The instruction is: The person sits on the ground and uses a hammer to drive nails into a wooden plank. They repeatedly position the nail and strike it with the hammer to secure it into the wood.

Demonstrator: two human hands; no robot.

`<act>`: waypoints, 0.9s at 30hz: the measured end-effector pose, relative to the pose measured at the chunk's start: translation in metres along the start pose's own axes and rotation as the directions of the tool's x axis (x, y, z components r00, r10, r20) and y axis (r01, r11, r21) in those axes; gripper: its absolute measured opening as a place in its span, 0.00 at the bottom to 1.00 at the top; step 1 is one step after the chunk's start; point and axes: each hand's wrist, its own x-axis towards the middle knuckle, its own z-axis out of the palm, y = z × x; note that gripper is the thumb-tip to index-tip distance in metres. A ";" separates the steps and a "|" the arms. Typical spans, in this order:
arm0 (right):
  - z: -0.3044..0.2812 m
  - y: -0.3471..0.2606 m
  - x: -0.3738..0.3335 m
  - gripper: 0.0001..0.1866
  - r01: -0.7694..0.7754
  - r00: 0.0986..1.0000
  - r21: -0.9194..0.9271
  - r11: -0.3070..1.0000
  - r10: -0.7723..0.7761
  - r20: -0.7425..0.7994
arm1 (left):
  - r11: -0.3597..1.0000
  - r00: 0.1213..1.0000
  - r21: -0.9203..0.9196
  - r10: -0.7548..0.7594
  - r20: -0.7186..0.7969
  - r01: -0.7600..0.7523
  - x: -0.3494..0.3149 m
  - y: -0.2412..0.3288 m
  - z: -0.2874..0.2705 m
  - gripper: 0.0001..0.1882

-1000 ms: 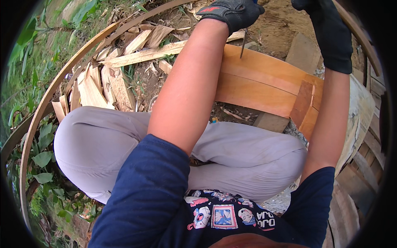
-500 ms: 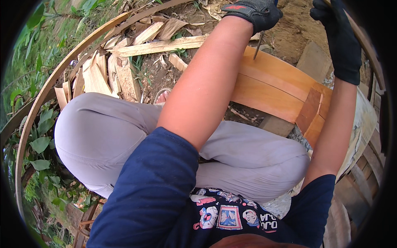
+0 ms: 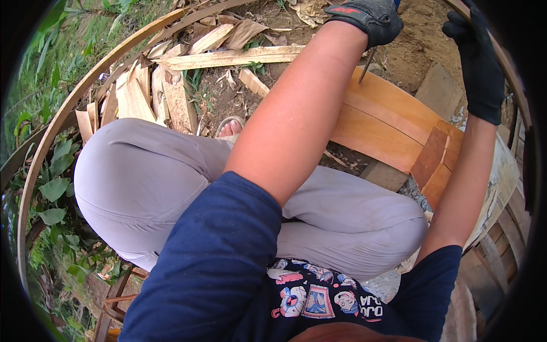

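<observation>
Near the top edge, my left hand (image 3: 373, 24), in a dark glove, is closed on a thin metal-shafted tool (image 3: 368, 65). Its shaft points down over the orange-brown wooden board (image 3: 387, 122), and a bit of blue shows above the fist; I cannot tell whether the tip touches the board. At the upper right, my right hand (image 3: 477, 71), also in a black glove, has its fingers curled at a long curved wooden strip (image 3: 506, 60). The top of this hand is cut off by the picture's edge.
My bent legs in grey trousers (image 3: 353, 216) lie below the board. Split wood pieces (image 3: 176, 97) and a long pale stick (image 3: 239, 57) are on the ground at the upper left. Leafy plants (image 3: 54, 194) grow at the left, and wooden slats (image 3: 501, 251) lie at the right.
The view has shifted a little, so the board, the ground and both hands appear slightly farther right. Both hands keep their closed hold.
</observation>
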 end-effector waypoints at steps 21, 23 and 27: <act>-0.008 -0.007 -0.009 0.25 0.019 0.994 -0.033 0.999 -0.022 -0.110 | 0.997 0.968 -0.012 0.067 -0.242 -0.072 0.009 -0.007 0.011 0.15; -0.001 -0.013 -0.018 0.23 -0.035 0.982 0.035 0.999 0.041 -0.182 | 0.999 0.979 -0.014 0.033 -0.203 -0.036 0.002 -0.002 0.007 0.16; -0.024 0.004 -0.021 0.21 0.138 0.984 -0.031 0.990 -0.140 -0.112 | 0.997 0.971 -0.080 -0.036 -0.237 0.018 -0.007 0.015 0.002 0.18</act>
